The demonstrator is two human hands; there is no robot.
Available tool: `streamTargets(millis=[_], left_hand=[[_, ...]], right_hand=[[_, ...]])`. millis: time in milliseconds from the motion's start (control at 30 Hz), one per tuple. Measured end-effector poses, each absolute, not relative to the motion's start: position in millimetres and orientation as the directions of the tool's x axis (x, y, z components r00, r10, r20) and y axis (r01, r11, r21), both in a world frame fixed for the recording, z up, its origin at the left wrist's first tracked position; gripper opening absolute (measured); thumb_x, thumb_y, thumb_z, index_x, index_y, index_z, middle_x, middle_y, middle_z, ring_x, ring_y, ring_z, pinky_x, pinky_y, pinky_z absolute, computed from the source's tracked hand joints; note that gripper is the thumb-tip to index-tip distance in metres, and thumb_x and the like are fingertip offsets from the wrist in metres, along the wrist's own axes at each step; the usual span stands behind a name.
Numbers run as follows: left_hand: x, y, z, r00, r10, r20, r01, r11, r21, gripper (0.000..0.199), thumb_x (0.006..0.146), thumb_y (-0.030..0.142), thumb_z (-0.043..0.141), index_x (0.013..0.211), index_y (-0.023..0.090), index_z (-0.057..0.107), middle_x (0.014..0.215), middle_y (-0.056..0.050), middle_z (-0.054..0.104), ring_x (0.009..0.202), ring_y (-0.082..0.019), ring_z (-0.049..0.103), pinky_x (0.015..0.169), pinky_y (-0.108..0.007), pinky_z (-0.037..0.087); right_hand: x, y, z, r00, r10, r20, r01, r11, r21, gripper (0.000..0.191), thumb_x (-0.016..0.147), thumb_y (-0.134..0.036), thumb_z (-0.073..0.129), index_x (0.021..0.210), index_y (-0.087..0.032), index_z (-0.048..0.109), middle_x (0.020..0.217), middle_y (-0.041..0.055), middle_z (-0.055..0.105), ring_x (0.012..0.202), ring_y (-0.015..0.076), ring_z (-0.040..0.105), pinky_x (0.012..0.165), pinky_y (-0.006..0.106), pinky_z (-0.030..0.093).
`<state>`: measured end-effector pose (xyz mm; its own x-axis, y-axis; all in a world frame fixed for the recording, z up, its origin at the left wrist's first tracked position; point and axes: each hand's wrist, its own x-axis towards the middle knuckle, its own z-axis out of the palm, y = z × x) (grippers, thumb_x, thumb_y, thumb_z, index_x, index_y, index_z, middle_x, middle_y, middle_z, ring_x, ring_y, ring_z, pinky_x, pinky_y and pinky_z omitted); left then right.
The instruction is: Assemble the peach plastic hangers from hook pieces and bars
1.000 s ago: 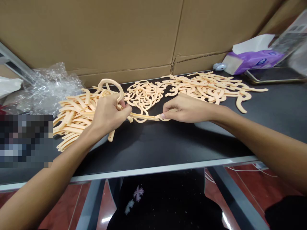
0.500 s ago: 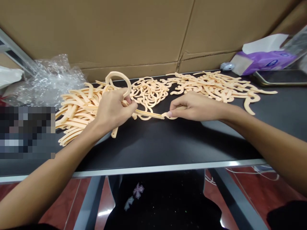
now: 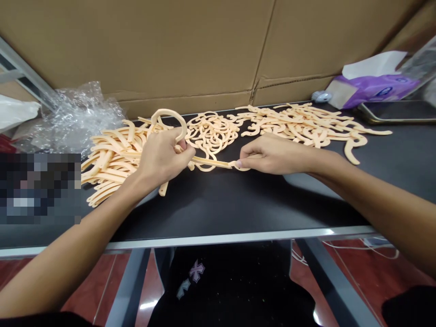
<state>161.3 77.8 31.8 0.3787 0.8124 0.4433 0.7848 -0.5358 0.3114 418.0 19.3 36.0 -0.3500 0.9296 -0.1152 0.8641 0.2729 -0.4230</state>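
My left hand [image 3: 165, 152] is closed around a cream plastic hook-shaped piece [image 3: 177, 119], its curved end rising above the knuckles. From under the same hand a narrow, straight cream strip [image 3: 211, 161] runs to the right. At the strip's far end my right hand [image 3: 262, 154] pinches a small curved cream piece [image 3: 241, 165], which meets the strip; whether they are joined I cannot tell. Behind the left hand spreads a pile of long curved pieces [image 3: 112, 145]. Between the hands and farther back lies a heap of cream ring-like pieces [image 3: 214, 129].
S-shaped cream pieces [image 3: 306, 122] are heaped at the back right. Crumpled clear plastic [image 3: 81, 113] lies back left. A purple tissue pack [image 3: 374, 88] and a phone-like dark device [image 3: 398, 111] sit far right. Cardboard [image 3: 170, 50] stands behind the black table [image 3: 218, 213].
Both hands keep the same grip and almost the same place. The view has shifted very slightly.
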Motion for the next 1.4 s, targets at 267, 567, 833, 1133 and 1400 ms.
streamTargets(millis=[267, 567, 833, 1133, 1400], left_hand=[[162, 78, 34, 0.377, 0.825, 0.421, 0.796, -0.521, 0.308, 0.014, 0.068, 0.024, 0.061, 0.059, 0.022, 0.050, 0.051, 0.003, 0.048, 0.058, -0.017, 0.053, 0.062, -0.030, 0.039], [162, 77, 34, 0.358, 0.848, 0.391, 0.796, -0.496, 0.346, 0.016, 0.067, 0.022, 0.061, 0.058, 0.023, 0.047, 0.054, 0.002, 0.051, 0.060, -0.018, 0.054, 0.061, -0.030, 0.038], [162, 76, 35, 0.337, 0.867, 0.367, 0.803, -0.469, 0.368, 0.018, 0.066, 0.018, 0.062, 0.058, 0.022, 0.046, 0.056, 0.002, 0.052, 0.060, -0.017, 0.054, 0.061, -0.030, 0.038], [162, 79, 37, 0.316, 0.884, 0.345, 0.824, -0.436, 0.361, 0.016, 0.065, 0.019, 0.062, 0.059, 0.022, 0.048, 0.055, 0.002, 0.052, 0.056, -0.016, 0.052, 0.059, -0.030, 0.038], [160, 81, 37, 0.315, 0.881, 0.354, 0.813, -0.442, 0.378, 0.016, 0.066, 0.020, 0.062, 0.058, 0.022, 0.048, 0.055, 0.001, 0.054, 0.057, -0.016, 0.050, 0.060, -0.031, 0.037]], right_hand=[[416, 18, 37, -0.323, 0.939, -0.120, 0.891, 0.259, -0.374, 0.034, 0.094, -0.042, 0.056, 0.072, -0.019, 0.068, 0.064, 0.0001, 0.061, 0.061, 0.0137, 0.051, 0.063, 0.031, 0.030], [414, 16, 35, -0.365, 0.926, -0.099, 0.892, 0.318, -0.321, 0.029, 0.096, -0.036, 0.052, 0.076, -0.020, 0.065, 0.066, 0.0002, 0.060, 0.062, 0.0141, 0.049, 0.064, 0.031, 0.028], [412, 9, 34, -0.445, 0.894, -0.048, 0.893, 0.438, -0.105, 0.031, 0.101, -0.035, 0.042, 0.077, -0.020, 0.056, 0.060, 0.0000, 0.047, 0.055, 0.0133, 0.034, 0.059, 0.032, 0.022], [405, 3, 37, -0.470, 0.881, -0.056, 0.872, 0.473, 0.129, 0.038, 0.105, -0.032, 0.034, 0.087, -0.019, 0.065, 0.073, 0.0086, 0.063, 0.056, 0.0153, 0.036, 0.059, 0.034, 0.017], [401, 3, 37, -0.514, 0.853, -0.088, 0.802, 0.514, 0.304, 0.030, 0.101, -0.023, 0.040, 0.096, -0.017, 0.069, 0.082, 0.0098, 0.072, 0.050, 0.0124, 0.030, 0.057, 0.034, 0.012]])
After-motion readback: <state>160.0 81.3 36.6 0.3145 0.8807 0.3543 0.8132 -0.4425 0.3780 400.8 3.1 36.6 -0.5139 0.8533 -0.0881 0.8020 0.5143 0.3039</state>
